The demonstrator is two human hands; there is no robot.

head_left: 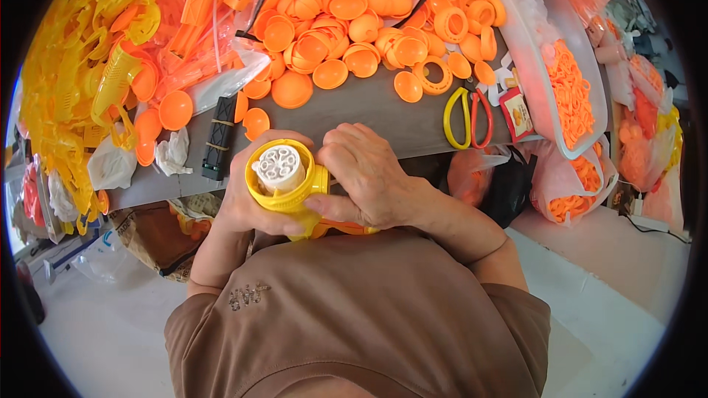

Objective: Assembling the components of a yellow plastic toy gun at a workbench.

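Head view: left hand [247, 203] and right hand [365, 177] both clasp a yellow round housing [287, 184] with a white insert [279, 167], just below the table edge [383, 121]. Beyond, a clear tray [527, 51] holds small orange pieces [569, 92].

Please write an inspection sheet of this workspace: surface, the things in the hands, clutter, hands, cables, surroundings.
Surface: grey table, mostly covered, bare strip near the person.
Things in hand: yellow round housing with a white multi-hole insert, held over the lap.
Clutter: heap of orange caps, orange rings, yellow-and-red scissors, black ridged handle, yellow plastic parts, clear tray of orange pieces.
Hands: left hand cups the housing; right hand grips its side with the fingers.
Cables: black cable on the floor at right.
Surroundings: bags of orange parts, white floor.
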